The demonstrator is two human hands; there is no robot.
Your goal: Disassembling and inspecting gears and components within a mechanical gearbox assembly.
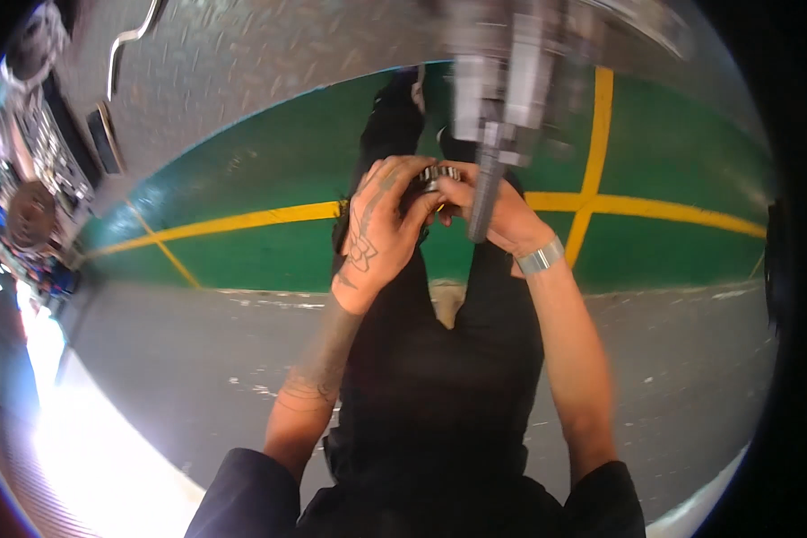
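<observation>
Bare fingers of a tattooed left hand (381, 222) and a right hand (515, 218) grasp a small, round, silver metal ring (438, 174) between them, near a vertical grey metal rod (485, 197).

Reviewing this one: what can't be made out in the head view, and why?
All in the head view:
Small metal part: full outline hidden by the fingers of the left hand and right hand.
Right hand: partly hidden behind the grey rod.
Metal assembly: blurred, and cut off by the top edge.
Cluttered parts at far left: many too small and crowded to tell apart.
</observation>
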